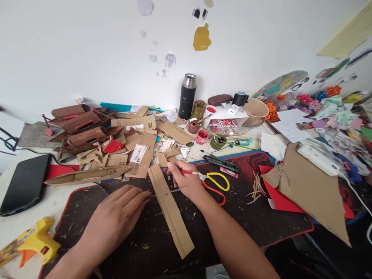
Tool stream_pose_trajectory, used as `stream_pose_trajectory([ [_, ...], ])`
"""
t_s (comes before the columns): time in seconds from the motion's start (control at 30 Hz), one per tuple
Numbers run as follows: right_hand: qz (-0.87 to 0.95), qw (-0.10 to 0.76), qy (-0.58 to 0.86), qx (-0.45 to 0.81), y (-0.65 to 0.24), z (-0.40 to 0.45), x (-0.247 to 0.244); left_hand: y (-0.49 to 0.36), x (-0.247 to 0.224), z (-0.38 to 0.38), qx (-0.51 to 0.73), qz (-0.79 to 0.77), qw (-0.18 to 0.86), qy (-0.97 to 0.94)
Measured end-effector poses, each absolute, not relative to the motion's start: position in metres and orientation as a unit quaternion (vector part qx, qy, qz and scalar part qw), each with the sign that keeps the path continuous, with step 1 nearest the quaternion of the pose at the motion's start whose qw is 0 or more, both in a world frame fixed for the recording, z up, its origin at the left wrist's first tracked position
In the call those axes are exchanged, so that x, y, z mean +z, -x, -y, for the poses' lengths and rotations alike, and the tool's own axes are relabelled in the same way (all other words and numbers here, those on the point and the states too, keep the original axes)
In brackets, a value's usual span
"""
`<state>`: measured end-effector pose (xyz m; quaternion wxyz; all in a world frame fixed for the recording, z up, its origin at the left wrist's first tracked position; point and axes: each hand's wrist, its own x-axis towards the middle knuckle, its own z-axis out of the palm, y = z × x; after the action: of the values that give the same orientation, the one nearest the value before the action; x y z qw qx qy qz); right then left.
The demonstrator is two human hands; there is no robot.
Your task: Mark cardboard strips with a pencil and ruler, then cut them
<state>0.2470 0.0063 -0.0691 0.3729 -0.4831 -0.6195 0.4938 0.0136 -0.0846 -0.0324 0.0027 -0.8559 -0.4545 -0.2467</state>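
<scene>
A long cardboard strip (171, 211) lies slanted on the dark mat between my hands. My right hand (186, 180) is closed on a thin red pen (186, 171) near the strip's upper end. Left of the strip, my left hand (124, 207) has its fingers pressed together at a thin pale stick that seems to run under the strip. Scissors (217, 182) with yellow and red handles lie just right of my right hand. Beyond them is a black cutter knife (222, 163).
Cardboard scraps (142, 151) and brown model boats (87, 128) crowd the back left. A black flask (187, 97) and paint jars (201, 136) stand at the back. A yellow glue gun (40, 240) and phone (26, 184) lie left; a cardboard sheet (310, 190) lies right.
</scene>
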Motion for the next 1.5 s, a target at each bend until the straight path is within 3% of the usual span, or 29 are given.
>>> stream_pose_trajectory([
  [0.23, 0.575, 0.385, 0.474, 0.544, -0.244, -0.008, -0.074, 0.0, -0.042, 0.102, -0.183, 0.427, -0.199, 0.863],
  [0.37, 0.578, 0.393, 0.469, 0.54, -0.244, -0.009, -0.078, 0.008, -0.05, 0.105, -0.122, 0.425, -0.255, 0.86],
  [0.5, 0.583, 0.393, 0.472, 0.532, -0.245, -0.01, -0.079, 0.012, -0.053, 0.102, -0.092, 0.437, -0.258, 0.857],
  [1.2, 0.717, 0.336, 0.467, 0.395, -0.245, -0.003, -0.07, -0.036, -0.062, 0.098, -0.179, 0.502, -0.1, 0.84],
  [1.5, 0.719, 0.336, 0.464, 0.394, -0.246, -0.004, -0.07, -0.051, -0.072, 0.086, -0.284, 0.572, -0.234, 0.733],
])
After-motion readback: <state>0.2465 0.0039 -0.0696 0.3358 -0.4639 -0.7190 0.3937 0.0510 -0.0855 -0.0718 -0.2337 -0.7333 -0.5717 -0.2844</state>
